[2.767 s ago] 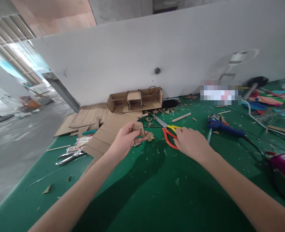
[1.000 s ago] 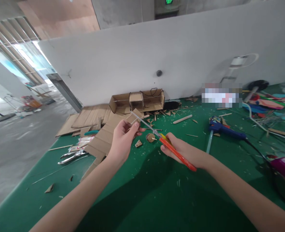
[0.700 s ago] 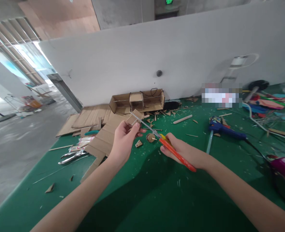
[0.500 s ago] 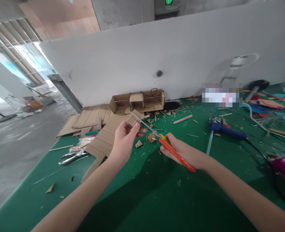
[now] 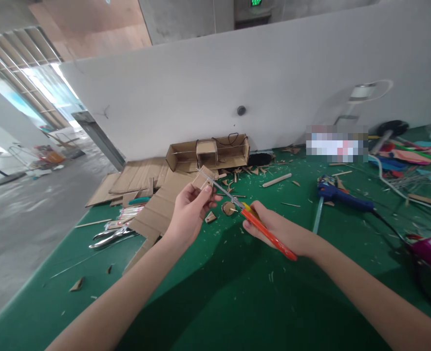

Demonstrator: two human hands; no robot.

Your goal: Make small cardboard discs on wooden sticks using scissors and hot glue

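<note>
- Two hands above bare green tabletop (image 5: 237,292), scraps beyond.
- Left hand (image 5: 188,214) fingers pinch small brown cardboard piece (image 5: 202,178).
- Right hand (image 5: 281,229) fingers wrapped round orange-handled scissors (image 5: 252,219), blades at piece.

Two bare forearms, no sleeves, no watch or rings; left hand (image 5: 189,214) and right hand (image 5: 279,231) ungloved, nails short and plain.
</note>
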